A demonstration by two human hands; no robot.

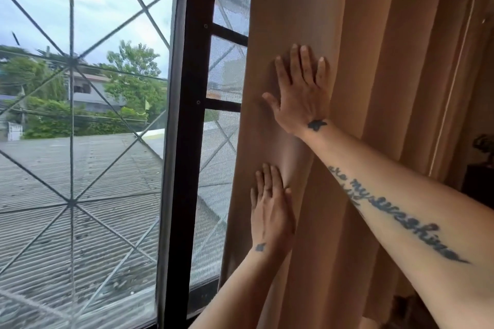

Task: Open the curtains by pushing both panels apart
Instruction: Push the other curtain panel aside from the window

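A single head-worn wide-angle view looks forward and slightly down from close range, facing a dark brown wooden window frame [184,125] near centre. Glass with a grey diagonal metal grille [72,88] fills the 9 o'clock side; a tan pleated fabric curtain [374,61] fills 3 o'clock. Both forearms enter from 5 o'clock.

We see bright overcast daylight through the window [85,115] on the left, the curtain [361,88] dimmer toward the right, soft shadows in its folds, slight motion blur, wide-angle bending at the edges.
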